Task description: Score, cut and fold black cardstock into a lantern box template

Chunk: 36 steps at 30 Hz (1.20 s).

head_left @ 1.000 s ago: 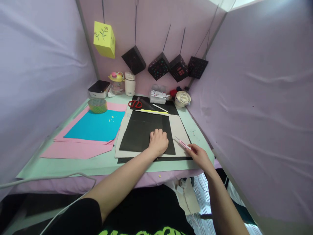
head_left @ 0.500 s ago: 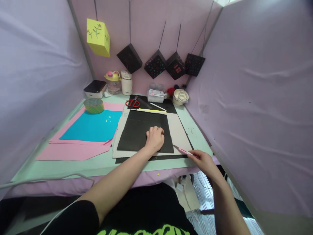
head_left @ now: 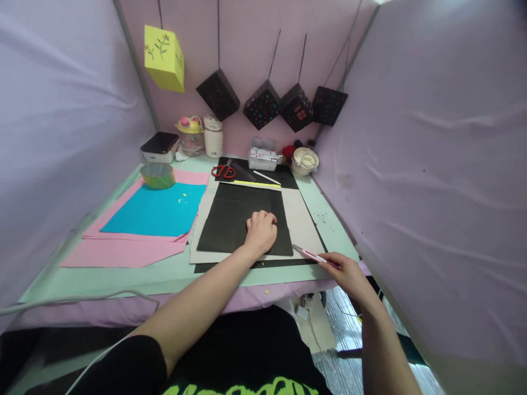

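The slim pink-and-white craft knife (head_left: 309,255), pinched in the right hand (head_left: 345,272), has dropped toward the near right corner of the black rectangular paper sheet (head_left: 226,225), bringing its blade (head_left: 297,248) beside the edge; the left hand (head_left: 262,232), curled, grip unclear, rests on that sheet atop flat grey cardboard (head_left: 303,222)

Pink and white knife (head_left: 308,254), black paper (head_left: 226,219)

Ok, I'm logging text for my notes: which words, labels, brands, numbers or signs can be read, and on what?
None can be read.
Black shirt: green letter-like print, cut off by the frame.
White bottle: a mark low on its front, too small.
Pale board: a faint mark near its upper left, too blurred.
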### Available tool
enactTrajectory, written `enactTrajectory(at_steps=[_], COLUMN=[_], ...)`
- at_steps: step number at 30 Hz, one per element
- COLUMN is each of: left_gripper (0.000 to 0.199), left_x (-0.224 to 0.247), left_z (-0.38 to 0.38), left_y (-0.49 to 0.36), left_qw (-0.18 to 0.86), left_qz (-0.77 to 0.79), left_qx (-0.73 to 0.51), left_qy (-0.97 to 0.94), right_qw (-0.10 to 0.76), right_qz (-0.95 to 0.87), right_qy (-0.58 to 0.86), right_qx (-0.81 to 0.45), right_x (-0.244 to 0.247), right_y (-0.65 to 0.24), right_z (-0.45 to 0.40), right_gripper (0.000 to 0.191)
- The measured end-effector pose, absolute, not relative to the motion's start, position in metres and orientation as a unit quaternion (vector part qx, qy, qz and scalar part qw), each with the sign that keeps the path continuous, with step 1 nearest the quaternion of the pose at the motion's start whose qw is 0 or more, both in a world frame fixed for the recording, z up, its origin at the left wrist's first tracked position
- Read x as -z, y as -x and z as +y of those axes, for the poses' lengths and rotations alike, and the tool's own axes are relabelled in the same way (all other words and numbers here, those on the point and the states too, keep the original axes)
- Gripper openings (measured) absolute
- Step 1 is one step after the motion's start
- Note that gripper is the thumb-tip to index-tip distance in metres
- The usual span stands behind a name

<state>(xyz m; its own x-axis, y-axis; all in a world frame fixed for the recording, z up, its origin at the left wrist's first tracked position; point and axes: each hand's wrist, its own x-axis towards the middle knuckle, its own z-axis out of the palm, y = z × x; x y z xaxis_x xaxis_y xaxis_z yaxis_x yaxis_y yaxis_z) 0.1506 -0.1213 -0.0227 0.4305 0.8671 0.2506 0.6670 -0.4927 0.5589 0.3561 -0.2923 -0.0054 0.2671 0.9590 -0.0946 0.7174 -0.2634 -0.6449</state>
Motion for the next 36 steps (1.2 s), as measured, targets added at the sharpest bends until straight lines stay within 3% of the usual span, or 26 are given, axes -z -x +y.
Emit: enactTrajectory(at_steps=[10,16,19,22,30,36], left_gripper=[0.027,0.031,0.055,0.08,0.106,0.108], left_x=[0.017,-0.001,0.002,0.014,0.03,0.034], left_z=[-0.121,-0.132,-0.144,-0.151,-0.15,-0.148], left_y=[-0.15,-0.13,-0.112,-0.103,-0.109,-0.11], left_qw=[0.194,0.219,0.186,0.155,0.125,0.123], left_qz=[0.453,0.298,0.192,0.182,0.17,0.172], left_qx=[-0.239,-0.16,-0.074,-0.016,-0.016,-0.012], left_qy=[-0.837,-0.915,-0.961,-0.971,-0.977,-0.977], right_qw=[0.254,0.252,0.253,0.249,0.235,0.226], right_qz=[-0.58,-0.587,-0.587,-0.592,-0.6,-0.617], right_qy=[0.714,0.717,0.715,0.712,0.711,0.704], right_qx=[-0.299,-0.281,-0.283,-0.285,-0.283,-0.27], right_x=[0.009,0.013,0.013,0.012,0.01,0.009], right_y=[-0.356,-0.358,-0.357,-0.357,-0.358,-0.36], right_z=[-0.29,-0.287,-0.287,-0.288,-0.286,-0.287], right_gripper=[0.028,0.023,0.023,0.024,0.025,0.024])
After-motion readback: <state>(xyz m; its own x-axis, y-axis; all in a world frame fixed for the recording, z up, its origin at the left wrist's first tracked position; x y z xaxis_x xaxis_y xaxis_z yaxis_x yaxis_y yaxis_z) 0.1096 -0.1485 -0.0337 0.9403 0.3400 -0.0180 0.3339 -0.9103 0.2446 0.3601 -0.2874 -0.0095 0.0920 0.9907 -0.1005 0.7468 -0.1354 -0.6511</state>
